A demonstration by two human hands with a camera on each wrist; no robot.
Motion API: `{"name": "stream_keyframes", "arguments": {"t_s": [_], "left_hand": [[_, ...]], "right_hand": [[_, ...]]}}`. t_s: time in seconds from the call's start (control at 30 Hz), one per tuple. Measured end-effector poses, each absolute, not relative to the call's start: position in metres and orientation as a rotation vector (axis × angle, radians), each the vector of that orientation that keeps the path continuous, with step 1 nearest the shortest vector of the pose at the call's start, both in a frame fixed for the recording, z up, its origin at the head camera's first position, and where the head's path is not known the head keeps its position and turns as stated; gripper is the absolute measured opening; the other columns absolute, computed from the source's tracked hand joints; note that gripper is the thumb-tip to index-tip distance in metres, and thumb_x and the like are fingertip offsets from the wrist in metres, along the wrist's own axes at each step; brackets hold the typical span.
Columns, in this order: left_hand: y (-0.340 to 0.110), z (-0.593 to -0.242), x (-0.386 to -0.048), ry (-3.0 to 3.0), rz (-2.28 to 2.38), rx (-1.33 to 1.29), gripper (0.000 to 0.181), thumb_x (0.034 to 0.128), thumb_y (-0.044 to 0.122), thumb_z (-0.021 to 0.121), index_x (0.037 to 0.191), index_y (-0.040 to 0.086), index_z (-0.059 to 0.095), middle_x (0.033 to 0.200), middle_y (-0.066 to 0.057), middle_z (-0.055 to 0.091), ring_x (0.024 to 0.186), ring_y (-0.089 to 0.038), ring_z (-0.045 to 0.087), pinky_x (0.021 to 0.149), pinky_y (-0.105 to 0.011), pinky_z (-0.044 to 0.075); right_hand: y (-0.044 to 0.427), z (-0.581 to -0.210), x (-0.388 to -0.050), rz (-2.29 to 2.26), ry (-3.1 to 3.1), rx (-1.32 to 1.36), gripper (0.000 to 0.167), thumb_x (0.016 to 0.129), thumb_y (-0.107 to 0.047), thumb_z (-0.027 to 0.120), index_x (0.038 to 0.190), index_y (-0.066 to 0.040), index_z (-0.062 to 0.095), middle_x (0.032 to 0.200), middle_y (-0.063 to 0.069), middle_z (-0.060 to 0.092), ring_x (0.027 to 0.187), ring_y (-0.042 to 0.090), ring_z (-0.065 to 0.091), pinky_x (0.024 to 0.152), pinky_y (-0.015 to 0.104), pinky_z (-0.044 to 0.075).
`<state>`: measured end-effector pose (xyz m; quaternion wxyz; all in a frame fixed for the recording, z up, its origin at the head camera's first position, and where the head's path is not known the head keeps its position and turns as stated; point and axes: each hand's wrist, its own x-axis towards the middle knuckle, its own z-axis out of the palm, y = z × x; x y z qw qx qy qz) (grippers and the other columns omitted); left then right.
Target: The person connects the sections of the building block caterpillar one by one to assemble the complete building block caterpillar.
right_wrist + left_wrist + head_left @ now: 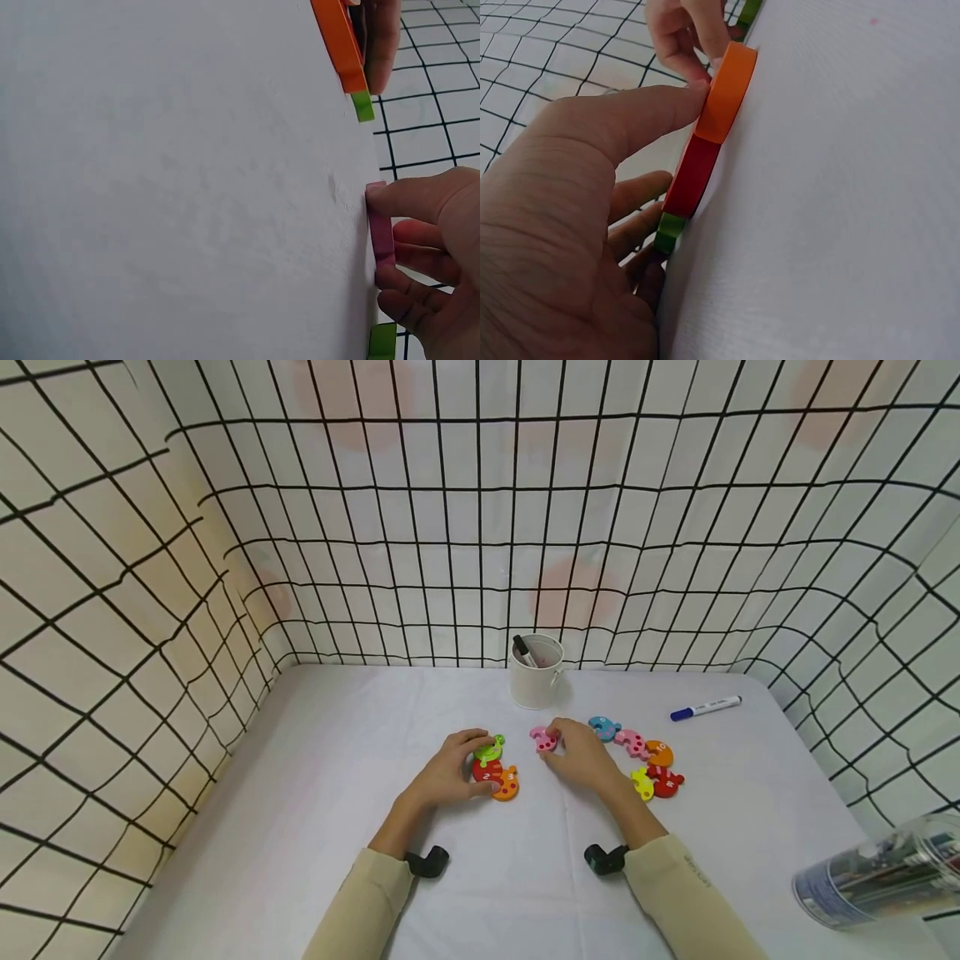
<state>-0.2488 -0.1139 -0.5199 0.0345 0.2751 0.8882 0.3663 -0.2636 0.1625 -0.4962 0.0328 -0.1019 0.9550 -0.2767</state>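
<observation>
The left hand (450,768) holds a clump of 3 pieces (487,772) by its edges. The clump has a green piece (489,750) at the far end, a red piece (484,772) in the middle and an orange piece (508,782) at the near end, and they touch each other. The thumb presses on the orange piece, and the other fingers bend round the side by the red and green ones.

The right hand (588,758) pinches a small pink piece (542,740) with dark dots. Its thumb is at 1 end and a fingertip is at the other. The pink piece is between the 2 hands, near the clump but apart from it (I cannot tell if it sits on the cloth or just above it).

To the right of the right hand, 5 more pieces make a curve, close together: a blue piece (603,728), a dotted pink piece (632,743), another orange piece (659,752), another red piece (666,782) and a yellow piece (642,783).

Behind the hands, a white bucket (534,687) stands upright with a black-topped marker (522,648) leaning in it. A blue-capped marker (706,708) lies on the white cloth (315,777), past the curve. A clear jar (873,872) is at the right edge, and a black net (480,489) goes round the table.
</observation>
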Motion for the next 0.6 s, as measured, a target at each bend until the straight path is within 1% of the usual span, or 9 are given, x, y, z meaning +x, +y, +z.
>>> {"name": "stream_keyframes", "arguments": {"t_s": [0.13,0.23,0.47,0.6], "left_hand": [[-0.114,-0.522,-0.250,2.742,1.105,0.838,0.075,0.0821,0.038,0.083,0.148,0.014,0.056,0.157,-0.007,0.046,0.149,-0.030,0.036,0.121,-0.054,0.035],[-0.114,-0.523,-0.251,2.745,1.106,0.828,0.076,0.0812,0.040,0.084,0.148,0.015,0.056,0.157,-0.006,0.046,0.149,-0.029,0.036,0.121,-0.053,0.035],[-0.114,-0.523,-0.250,2.737,1.100,0.837,0.077,0.0820,0.039,0.085,0.150,0.017,0.054,0.158,-0.005,0.044,0.150,-0.029,0.035,0.122,-0.052,0.034],[-0.114,-0.523,-0.250,2.732,1.100,0.853,0.077,0.0828,0.038,0.084,0.151,0.017,0.054,0.159,-0.006,0.044,0.151,-0.029,0.036,0.122,-0.053,0.034]], "right_hand": [[0.162,-0.497,-0.259,-0.896,2.929,-0.311,0.033,0.091,-0.025,0.077,0.119,-0.011,0.067,0.103,0.006,0.065,0.095,0.024,0.056,0.085,0.040,0.054],[0.163,-0.499,-0.255,-0.920,2.915,-0.293,0.034,0.091,-0.027,0.078,0.120,-0.013,0.067,0.103,0.006,0.064,0.096,0.023,0.056,0.084,0.038,0.054],[0.164,-0.500,-0.245,-0.992,2.873,-0.285,0.034,0.090,-0.028,0.078,0.121,-0.018,0.067,0.098,0.003,0.063,0.092,0.021,0.055,0.077,0.033,0.052],[0.162,-0.498,-0.240,-1.002,2.858,-0.305,0.039,0.090,-0.027,0.078,0.127,-0.019,0.066,0.098,0.002,0.062,0.090,0.020,0.055,0.076,0.031,0.052]]}}
